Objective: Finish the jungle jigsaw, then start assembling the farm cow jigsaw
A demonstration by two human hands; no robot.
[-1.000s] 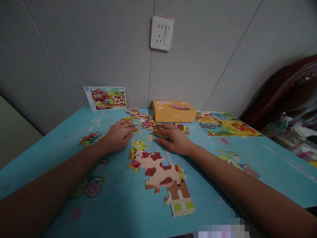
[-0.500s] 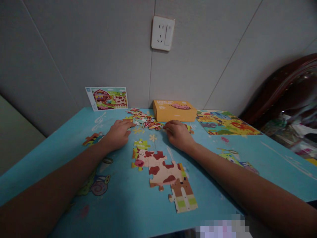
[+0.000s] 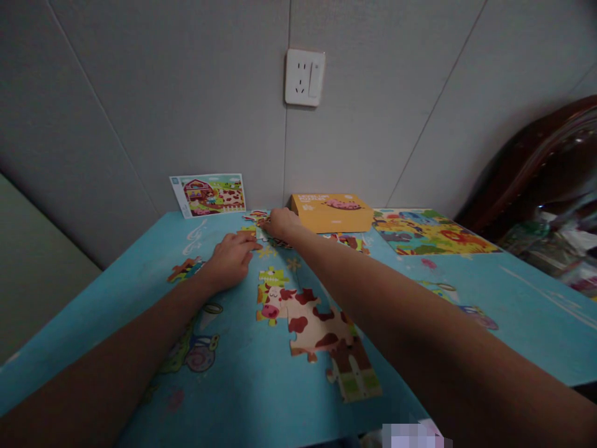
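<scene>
A partly joined cow puzzle (image 3: 308, 317) lies in the middle of the blue table (image 3: 410, 305). My left hand (image 3: 232, 258) rests palm down beside it, fingers curled loosely toward a heap of loose puzzle pieces (image 3: 261, 219). My right hand (image 3: 280, 224) reaches far forward into that heap, just left of the orange box (image 3: 333, 211). Its fingers are bent down onto the pieces and hidden, so what they grip is unclear. My right forearm crosses over part of the cow puzzle.
A picture card (image 3: 209, 194) leans on the wall at the back left. A finished colourful puzzle (image 3: 431, 231) lies at the back right. A wall socket (image 3: 305, 77) sits above. A few joined pieces (image 3: 184, 269) lie left. A dark wooden chair (image 3: 536, 168) stands right.
My right hand has gone from beside the cow puzzle forward and left into the heap of loose pieces. My left hand has stayed nearly in place. The view has shifted a little.
</scene>
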